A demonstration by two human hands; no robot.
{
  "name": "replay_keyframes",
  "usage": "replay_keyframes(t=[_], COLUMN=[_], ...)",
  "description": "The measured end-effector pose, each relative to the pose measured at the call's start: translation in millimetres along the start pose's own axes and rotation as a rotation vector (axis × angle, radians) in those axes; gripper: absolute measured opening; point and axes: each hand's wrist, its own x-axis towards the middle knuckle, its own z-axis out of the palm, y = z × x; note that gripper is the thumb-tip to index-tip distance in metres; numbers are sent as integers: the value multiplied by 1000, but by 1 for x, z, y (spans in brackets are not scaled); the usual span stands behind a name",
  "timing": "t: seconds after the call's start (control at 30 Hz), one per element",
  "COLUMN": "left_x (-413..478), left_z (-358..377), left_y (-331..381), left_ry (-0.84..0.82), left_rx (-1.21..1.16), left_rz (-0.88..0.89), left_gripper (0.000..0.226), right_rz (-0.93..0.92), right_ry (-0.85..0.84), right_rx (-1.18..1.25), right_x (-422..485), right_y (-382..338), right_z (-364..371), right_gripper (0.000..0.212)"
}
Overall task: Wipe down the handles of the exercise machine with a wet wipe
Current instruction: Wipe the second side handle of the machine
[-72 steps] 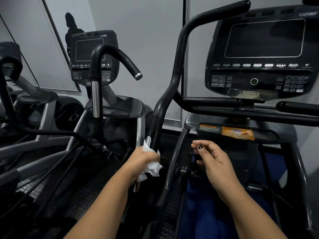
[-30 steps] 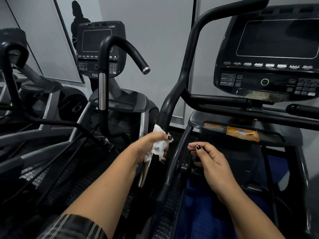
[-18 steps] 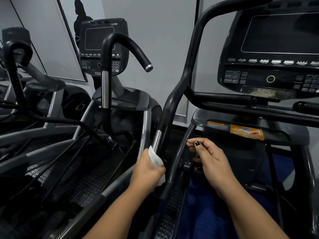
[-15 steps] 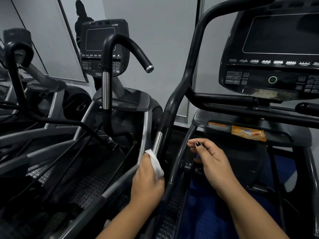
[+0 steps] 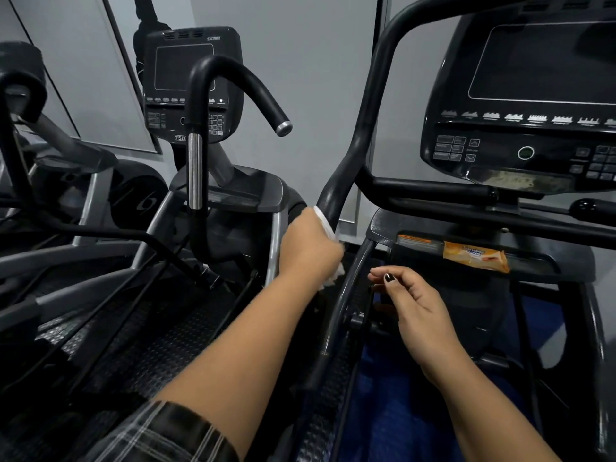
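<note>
The long black left handle (image 5: 366,128) of the exercise machine rises from the centre and curves up to the right. My left hand (image 5: 308,248) grips its lower part with a white wet wipe (image 5: 328,225) wrapped around the bar; the wipe shows above and below my fingers. The silver section of the handle is hidden under my hand. My right hand (image 5: 413,305) hovers to the right of the handle, fingers loosely curled, holding nothing.
The machine's black console (image 5: 520,105) and a horizontal bar (image 5: 433,191) are at the right. An orange packet (image 5: 475,258) lies in the tray below. A second machine with a curved handle (image 5: 230,85) and console (image 5: 190,81) stands at left.
My left hand with the wipe has slid up the handle from its lower end, covering the silver section. My right hand has stayed in place.
</note>
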Motion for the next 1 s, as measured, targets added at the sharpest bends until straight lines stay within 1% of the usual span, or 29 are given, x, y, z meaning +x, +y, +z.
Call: replay_keyframes(t=[0.07, 0.17, 0.23, 0.3, 0.33, 0.4, 0.5, 0.57, 0.63, 0.73, 0.8, 0.83, 0.9, 0.93, 1.0], left_x=[8, 12, 11, 4, -1, -14, -35, -50, -68, -91, -100, -104, -113, -116, -116], left_z=[-5, -9, -8, -9, -9, -8, -3, 0, 1, 2, 4, 4, 4, 5, 7], left_y=[2, -5, -13, -22, -25, -36, -58, -73, -87, -106, -112, -113, -111, -109, -103], left_ry=[-112, -220, -288, -342, -357, -355, -306, -282, -258, -219, -208, -204, -150, -104, -50], left_rx=[-165, -403, -557, -603, -596, -571, -533, -498, -433, -344, -294, -201, 34, 115, 212], left_rz=[-24, -44, -105, -162, -178, -215, -281, -292, -282, -271, -273, -251, -133, -51, 55], left_gripper=[26, 27, 19, 11, 7, 10, 14, 18, 11, 17, 29, 33, 44, 56, 80], right_rz=[14, 18, 24, 35, 38, 42, 45, 44, 38, 33, 30, 30, 23, 23, 30], right_ry=[9, 12, 11, 14, 18, 25, 19, 1, -13, -10, -3, 2, 14, 20, 25], right_rx=[0, 2, 2, 0, 3, 5, -12, -16, -12, -12, -27, -28, -30, -34, -47], right_x=[-2, -10, -16, -23, -26, -30, -33, -35, -39, -42, -43, -44, -45, -45, -46], right_y=[-1, -3, -3, -1, 0, 1, 0, -2, -4, -6, -7, -7, -6, -5, -2], right_z=[-2, -5, -8, -10, -11, -9, -3, 3, 8, 11, 9, 8, 5, 4, 2], right_gripper=[26, 25, 25, 25, 25, 25, 25, 24, 23, 23, 24, 24, 25, 25, 25])
